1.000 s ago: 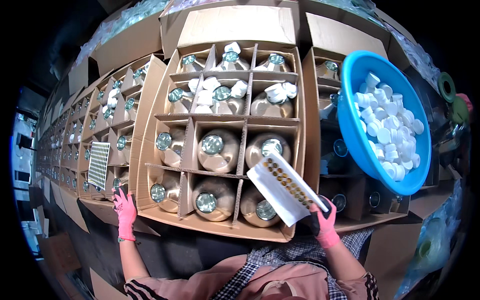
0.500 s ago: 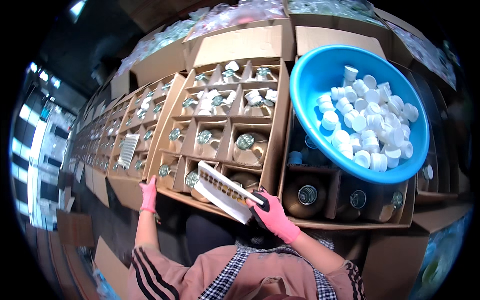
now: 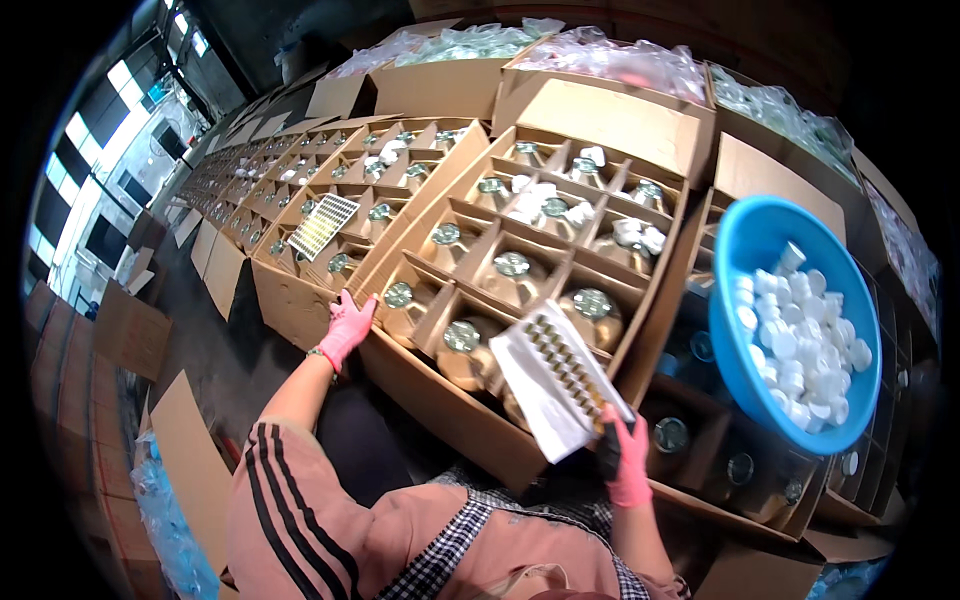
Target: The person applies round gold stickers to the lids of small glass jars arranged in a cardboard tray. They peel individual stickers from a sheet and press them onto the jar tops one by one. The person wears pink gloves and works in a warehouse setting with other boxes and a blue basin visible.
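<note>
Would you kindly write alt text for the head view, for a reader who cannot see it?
A person's pink-gloved right hand holds a white tray of small caps over a cardboard box of capped glass bottles, the left hand resting on its corner. A blue basin of white caps sits right.

I see both of my hands in thin pink gloves, the left hand point(image 3: 347, 327) and the right hand point(image 3: 627, 458), each glove ending at the wrist. My left sleeve point(image 3: 290, 505) is a dusty pink, pushed up the forearm, with three dark stripes running along it. Below my chin, a black-and-white checked collar point(image 3: 452, 540) shows under the pink top.
</note>
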Motion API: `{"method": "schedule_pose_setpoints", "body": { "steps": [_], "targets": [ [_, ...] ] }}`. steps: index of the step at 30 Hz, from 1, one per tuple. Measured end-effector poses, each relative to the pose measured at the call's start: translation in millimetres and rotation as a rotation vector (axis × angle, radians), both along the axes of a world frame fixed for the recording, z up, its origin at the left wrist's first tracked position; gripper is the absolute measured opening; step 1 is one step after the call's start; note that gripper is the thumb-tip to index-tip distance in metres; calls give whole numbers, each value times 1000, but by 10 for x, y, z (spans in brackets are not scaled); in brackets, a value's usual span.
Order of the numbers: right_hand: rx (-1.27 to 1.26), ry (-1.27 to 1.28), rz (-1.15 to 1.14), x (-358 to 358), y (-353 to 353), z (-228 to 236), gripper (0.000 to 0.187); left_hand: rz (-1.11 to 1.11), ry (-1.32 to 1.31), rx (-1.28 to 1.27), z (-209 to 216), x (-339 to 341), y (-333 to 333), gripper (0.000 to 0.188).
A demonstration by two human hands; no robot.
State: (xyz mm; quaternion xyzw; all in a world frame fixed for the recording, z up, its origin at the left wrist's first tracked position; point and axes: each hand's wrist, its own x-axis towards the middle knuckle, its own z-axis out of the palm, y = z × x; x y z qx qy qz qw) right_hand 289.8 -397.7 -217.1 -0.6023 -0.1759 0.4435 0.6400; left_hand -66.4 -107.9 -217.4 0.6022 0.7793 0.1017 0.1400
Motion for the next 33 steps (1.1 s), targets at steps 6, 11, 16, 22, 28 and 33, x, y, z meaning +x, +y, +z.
{"method": "schedule_pose_setpoints", "body": {
  "steps": [6,11,16,22,28,33],
  "targets": [
    [-55,-316,-55,152,-100,-154,33,-310,-66,-174,193,-229,-69,88],
    [31,-139,-245,-19,82,55,41,-806,186,-380,843,-467,-4,89],
    [114,-222,-545,-480,180,482,39,-1521,-325,173,891,-143,416,63],
    [-578,-930,-564,-1778,491,1040,30,-1927,-1144,379,213,192,380,38],
    [-356,-165,-481,-2258,693,600,34,-2000,-1034,104,1,131,419,41],
    [-150,218,-506,-2350,845,193,44,-1928,-944,73,-19,167,472,46]
  ]
}}
